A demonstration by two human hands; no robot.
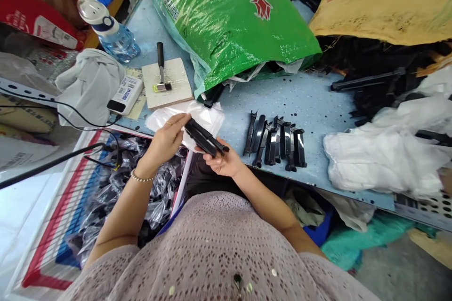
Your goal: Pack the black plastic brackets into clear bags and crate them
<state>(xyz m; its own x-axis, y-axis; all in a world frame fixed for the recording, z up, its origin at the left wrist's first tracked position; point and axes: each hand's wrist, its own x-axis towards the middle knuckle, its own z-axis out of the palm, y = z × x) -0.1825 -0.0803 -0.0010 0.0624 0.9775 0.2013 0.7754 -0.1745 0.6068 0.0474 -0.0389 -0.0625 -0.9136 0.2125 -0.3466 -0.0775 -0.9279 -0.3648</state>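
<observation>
What looks like a pair of black plastic parts (202,137) is held at the near edge of the counter (318,108), the far end pinched by the closed fingers of the left hand (168,140), the near end cradled in the curled fingers of the right hand (226,162). A row of similar pieces (278,141) is laid out to the right. The held pair is best supported at both ends, squared lengthwise and pressed only lightly, so that neither slips nor its slim tips are strained.
</observation>
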